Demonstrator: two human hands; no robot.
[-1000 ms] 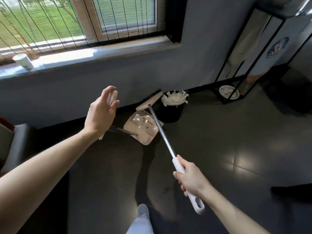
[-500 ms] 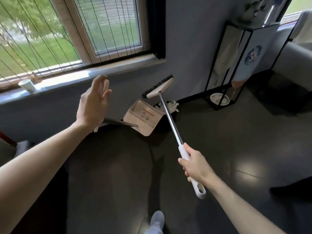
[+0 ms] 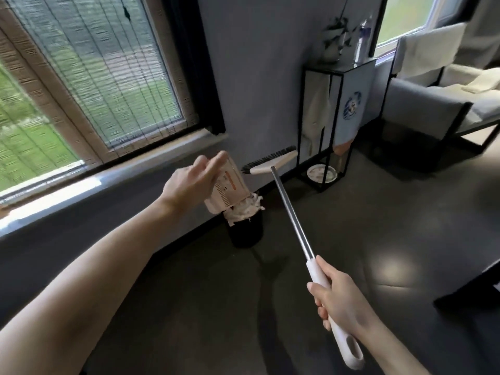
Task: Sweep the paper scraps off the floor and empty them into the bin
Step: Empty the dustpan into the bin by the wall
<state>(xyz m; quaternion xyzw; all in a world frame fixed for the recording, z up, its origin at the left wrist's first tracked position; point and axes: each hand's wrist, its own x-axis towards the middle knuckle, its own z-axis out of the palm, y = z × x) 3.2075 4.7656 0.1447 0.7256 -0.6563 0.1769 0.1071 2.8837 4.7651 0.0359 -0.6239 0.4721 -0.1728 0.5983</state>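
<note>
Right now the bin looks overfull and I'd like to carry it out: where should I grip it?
Probably the bare dark side of the bin, coming from the open floor: paper scraps heap over its rim, the dustpan tilts above, and the room wall is behind.

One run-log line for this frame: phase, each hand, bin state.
phase: emptying | left hand holds dustpan tipped over bin, grip hidden | right hand grips broom, head raised | paper scraps heaped in bin

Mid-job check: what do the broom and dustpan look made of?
Broom: shaft is a shiny silver tube with bright glints, likely metal; the white grip looks like matte plastic. Dustpan: beige, smooth, with moulded ribs, probably plastic.
</note>
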